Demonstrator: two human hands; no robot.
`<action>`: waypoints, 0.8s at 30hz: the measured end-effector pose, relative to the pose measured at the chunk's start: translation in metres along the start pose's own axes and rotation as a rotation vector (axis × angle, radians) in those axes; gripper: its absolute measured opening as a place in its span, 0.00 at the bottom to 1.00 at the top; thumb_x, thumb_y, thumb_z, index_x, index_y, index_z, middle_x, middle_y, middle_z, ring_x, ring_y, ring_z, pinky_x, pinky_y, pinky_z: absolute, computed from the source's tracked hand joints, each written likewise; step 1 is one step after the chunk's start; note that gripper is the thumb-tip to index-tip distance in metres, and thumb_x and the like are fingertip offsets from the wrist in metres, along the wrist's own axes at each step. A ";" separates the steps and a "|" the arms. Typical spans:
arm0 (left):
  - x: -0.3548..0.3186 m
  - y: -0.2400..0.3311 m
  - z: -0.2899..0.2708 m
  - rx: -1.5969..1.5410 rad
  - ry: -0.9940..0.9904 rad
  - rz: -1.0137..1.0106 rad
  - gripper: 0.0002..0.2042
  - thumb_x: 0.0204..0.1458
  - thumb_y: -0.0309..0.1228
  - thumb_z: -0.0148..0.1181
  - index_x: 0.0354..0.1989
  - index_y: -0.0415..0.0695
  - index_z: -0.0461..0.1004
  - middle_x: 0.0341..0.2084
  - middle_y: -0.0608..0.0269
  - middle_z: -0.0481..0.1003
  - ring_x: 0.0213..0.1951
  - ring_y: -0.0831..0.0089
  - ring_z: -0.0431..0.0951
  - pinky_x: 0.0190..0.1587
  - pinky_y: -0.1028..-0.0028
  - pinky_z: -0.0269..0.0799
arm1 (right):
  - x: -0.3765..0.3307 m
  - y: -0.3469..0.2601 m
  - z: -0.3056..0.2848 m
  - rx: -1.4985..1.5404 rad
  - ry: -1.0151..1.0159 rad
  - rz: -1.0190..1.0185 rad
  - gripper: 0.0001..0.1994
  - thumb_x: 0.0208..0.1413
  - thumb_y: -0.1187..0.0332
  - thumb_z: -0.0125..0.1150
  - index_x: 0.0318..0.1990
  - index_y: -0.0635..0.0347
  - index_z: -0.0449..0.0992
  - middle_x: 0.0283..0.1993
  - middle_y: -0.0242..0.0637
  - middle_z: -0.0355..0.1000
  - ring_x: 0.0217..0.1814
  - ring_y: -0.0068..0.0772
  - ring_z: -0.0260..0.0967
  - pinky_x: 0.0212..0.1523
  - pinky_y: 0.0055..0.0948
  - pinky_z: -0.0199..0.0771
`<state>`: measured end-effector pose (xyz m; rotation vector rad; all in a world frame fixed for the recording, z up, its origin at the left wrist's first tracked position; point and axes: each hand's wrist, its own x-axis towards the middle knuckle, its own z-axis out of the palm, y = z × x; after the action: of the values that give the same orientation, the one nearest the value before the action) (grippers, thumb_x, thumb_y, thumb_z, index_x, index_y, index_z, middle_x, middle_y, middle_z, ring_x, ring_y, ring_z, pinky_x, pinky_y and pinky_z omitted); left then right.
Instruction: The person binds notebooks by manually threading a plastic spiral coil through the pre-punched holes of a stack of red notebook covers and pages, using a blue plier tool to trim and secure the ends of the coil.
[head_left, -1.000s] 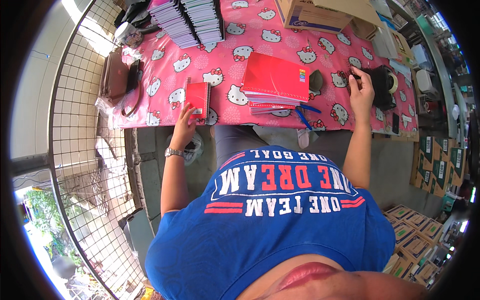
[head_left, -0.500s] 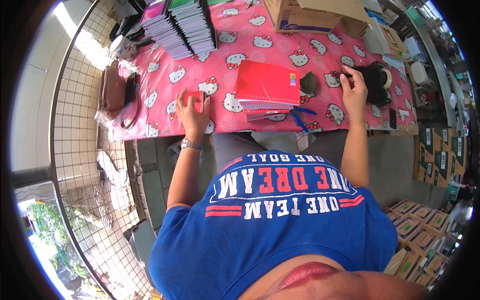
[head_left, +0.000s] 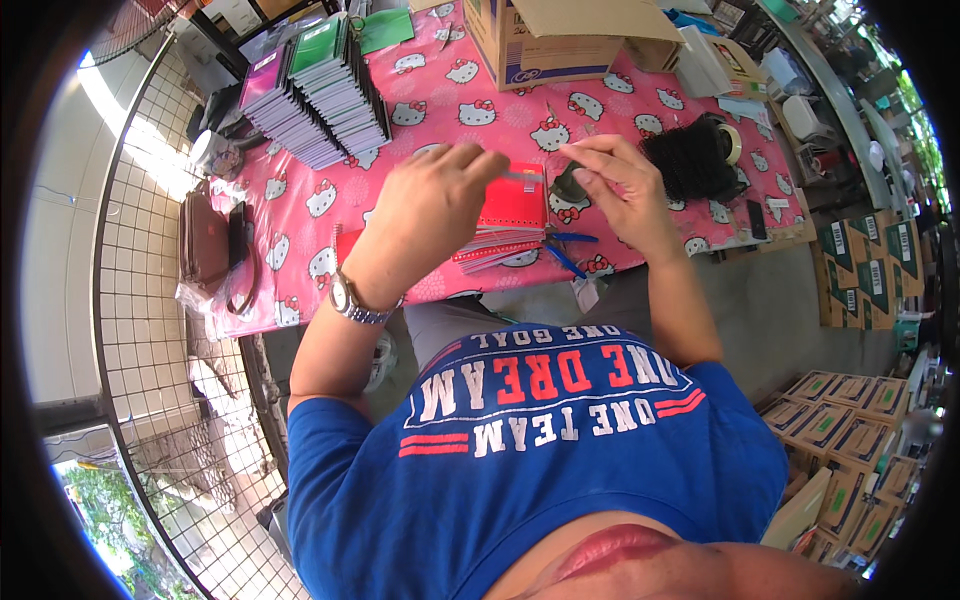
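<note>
Both hands are raised over a stack of red spiral-edged notebooks [head_left: 515, 205] near the table's front edge. My left hand [head_left: 435, 205] is closed, with a thin greyish strip at its fingertips that I cannot identify. Facing it, my right hand [head_left: 625, 195] has thumb and forefinger drawn close; anything between them is too small to make out. A red cover [head_left: 346, 242] lies partly hidden behind my left forearm. Blue-handled pliers [head_left: 566, 258] rest beside the stack, and a dark green object [head_left: 568, 186] sits near my right thumb.
A bristly black bundle [head_left: 685, 165] and a tape roll [head_left: 733, 145] lie to the right. Tall notebook stacks [head_left: 330, 110] stand at the back left, near a brown bag [head_left: 202, 240]. An open cardboard box [head_left: 555, 60] stands at the back; a phone [head_left: 757, 220] lies front right.
My left hand has left the red cover on the left and risen toward the middle. My right hand has moved left, away from the black bundle, to above the notebook stack. The view has shifted.
</note>
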<state>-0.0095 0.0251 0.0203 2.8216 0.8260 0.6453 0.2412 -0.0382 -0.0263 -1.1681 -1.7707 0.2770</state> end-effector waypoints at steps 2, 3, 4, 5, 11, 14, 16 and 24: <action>0.012 -0.002 0.006 0.040 0.064 -0.001 0.09 0.53 0.26 0.56 0.43 0.45 0.73 0.33 0.57 0.76 0.40 0.56 0.76 0.44 0.59 0.71 | 0.008 -0.004 0.005 -0.025 0.018 -0.030 0.14 0.56 0.78 0.61 0.49 0.56 0.82 0.43 0.36 0.74 0.39 0.30 0.72 0.38 0.27 0.72; 0.016 -0.003 0.011 0.077 0.120 -0.006 0.09 0.53 0.27 0.56 0.43 0.44 0.73 0.33 0.57 0.75 0.41 0.55 0.76 0.48 0.58 0.68 | 0.011 -0.005 0.007 -0.045 0.032 -0.052 0.14 0.55 0.78 0.62 0.49 0.55 0.82 0.43 0.36 0.73 0.38 0.31 0.71 0.38 0.28 0.72; 0.020 -0.004 0.019 0.079 0.131 -0.048 0.08 0.54 0.30 0.57 0.41 0.45 0.72 0.33 0.58 0.75 0.41 0.56 0.75 0.50 0.60 0.64 | 0.014 -0.002 0.008 -0.031 0.071 -0.057 0.15 0.53 0.78 0.63 0.49 0.54 0.82 0.42 0.37 0.72 0.38 0.32 0.71 0.39 0.29 0.72; 0.022 -0.003 0.024 0.082 0.134 -0.041 0.08 0.54 0.30 0.57 0.41 0.45 0.72 0.33 0.58 0.75 0.41 0.56 0.75 0.50 0.60 0.64 | 0.015 -0.001 0.008 -0.035 0.077 -0.061 0.15 0.53 0.78 0.63 0.49 0.54 0.82 0.42 0.37 0.72 0.38 0.32 0.71 0.39 0.29 0.72; 0.017 0.000 0.035 0.147 0.292 -0.016 0.08 0.54 0.34 0.62 0.38 0.47 0.73 0.30 0.64 0.74 0.37 0.62 0.74 0.47 0.63 0.63 | 0.012 -0.007 0.009 0.048 0.025 0.012 0.11 0.54 0.79 0.64 0.45 0.60 0.79 0.40 0.37 0.71 0.44 0.33 0.71 0.46 0.30 0.72; 0.017 0.006 0.033 0.138 0.282 -0.003 0.08 0.54 0.35 0.63 0.38 0.47 0.73 0.29 0.64 0.73 0.36 0.63 0.74 0.46 0.63 0.63 | 0.010 -0.003 0.007 0.117 0.045 -0.058 0.10 0.54 0.79 0.64 0.44 0.61 0.79 0.40 0.36 0.70 0.43 0.31 0.70 0.45 0.29 0.72; 0.016 0.007 0.033 0.144 0.281 -0.009 0.08 0.54 0.34 0.63 0.37 0.47 0.73 0.29 0.65 0.73 0.36 0.63 0.73 0.46 0.63 0.63 | 0.010 -0.003 0.006 0.163 -0.018 -0.033 0.11 0.54 0.78 0.64 0.46 0.62 0.79 0.40 0.35 0.69 0.42 0.29 0.69 0.43 0.28 0.71; 0.016 0.010 0.036 0.127 0.314 -0.005 0.08 0.54 0.33 0.62 0.40 0.47 0.73 0.30 0.65 0.74 0.38 0.63 0.74 0.48 0.62 0.63 | 0.014 -0.026 -0.008 0.034 -0.174 0.006 0.15 0.61 0.74 0.58 0.55 0.60 0.74 0.37 0.37 0.70 0.35 0.32 0.69 0.37 0.28 0.70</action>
<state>0.0235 0.0249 -0.0043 2.8691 0.9528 1.0928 0.2309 -0.0424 0.0025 -1.1544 -1.9059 0.4219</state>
